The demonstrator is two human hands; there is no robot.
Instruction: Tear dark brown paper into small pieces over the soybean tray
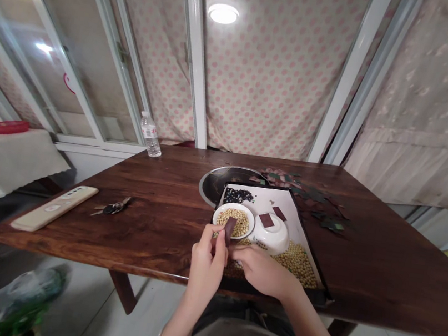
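Observation:
My left hand point(208, 261) is closed on a small dark brown card point(229, 230), held upright over the near rim of a white bowl of yellow beans point(234, 220). My right hand point(261, 271) rests palm down on the near part of a black-rimmed tray point(320, 272), its fingers curled among loose yellow beans point(296, 260); what is under them is hidden. An upturned white bowl point(272, 232) with a brown card on top stands to the right. A heap of dark beans point(238, 195) lies at the tray's far left.
The tray sits on a dark wooden table point(156, 225). A round black plate point(217, 181) lies behind it, with scattered dark paper pieces point(320, 202) to the right. A water bottle point(151, 134), keys point(115, 208) and a cream remote point(53, 207) are on the left.

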